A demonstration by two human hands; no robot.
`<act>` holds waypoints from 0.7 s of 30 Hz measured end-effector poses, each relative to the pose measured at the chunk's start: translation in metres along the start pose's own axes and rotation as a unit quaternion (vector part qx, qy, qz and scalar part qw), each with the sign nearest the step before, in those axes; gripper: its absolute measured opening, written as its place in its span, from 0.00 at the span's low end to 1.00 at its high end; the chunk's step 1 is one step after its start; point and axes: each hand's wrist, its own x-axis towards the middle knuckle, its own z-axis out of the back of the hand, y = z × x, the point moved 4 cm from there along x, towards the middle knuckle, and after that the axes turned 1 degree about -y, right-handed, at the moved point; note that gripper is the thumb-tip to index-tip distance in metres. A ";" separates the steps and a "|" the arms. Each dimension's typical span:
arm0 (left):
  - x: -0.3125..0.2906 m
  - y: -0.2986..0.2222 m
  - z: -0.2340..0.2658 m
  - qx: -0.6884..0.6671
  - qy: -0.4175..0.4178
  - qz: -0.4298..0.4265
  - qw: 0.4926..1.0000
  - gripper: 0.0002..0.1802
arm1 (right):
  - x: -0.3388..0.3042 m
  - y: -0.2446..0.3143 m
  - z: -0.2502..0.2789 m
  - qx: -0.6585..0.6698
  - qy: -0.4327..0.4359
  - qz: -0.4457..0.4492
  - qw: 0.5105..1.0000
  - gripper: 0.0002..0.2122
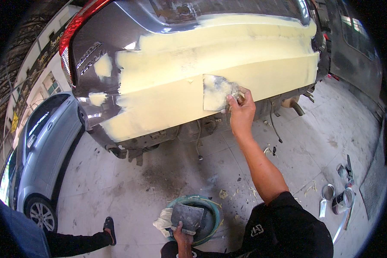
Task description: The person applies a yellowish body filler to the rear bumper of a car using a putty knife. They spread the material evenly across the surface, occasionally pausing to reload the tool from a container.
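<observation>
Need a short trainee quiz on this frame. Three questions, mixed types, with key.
1. Fill in: the person's right grip holds a flat, cream-smeared ____.
2. What colour is the basin seen beneath the dark plate in the left grip? A) red B) teal C) yellow
3. True or false: the pale cloth is at the basin's right side, as pictured.

Key:
1. spreader
2. B
3. False; it's at the left side.

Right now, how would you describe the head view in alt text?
A person's right hand holds a smeared flat spreader at a car's rear, largely coated pale yellow; the left hand grips a dark plate over a teal basin.
</observation>
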 end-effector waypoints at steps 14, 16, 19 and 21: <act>0.005 0.003 0.010 -0.020 -0.013 -0.008 1.000 0.25 | -0.015 0.004 -0.032 -0.015 0.047 -0.032 0.998 0.11; 0.007 0.003 0.013 -0.025 -0.005 -0.005 1.000 0.25 | -0.021 0.002 -0.041 -0.027 0.073 -0.027 0.997 0.11; 0.005 -0.001 0.009 0.016 -0.015 -0.041 0.999 0.22 | -0.045 -0.013 -0.047 -0.191 0.214 0.056 0.956 0.12; 0.009 -0.001 0.022 0.002 -0.019 -0.026 0.999 0.23 | -0.078 -0.022 -0.050 -0.240 0.345 0.086 0.904 0.11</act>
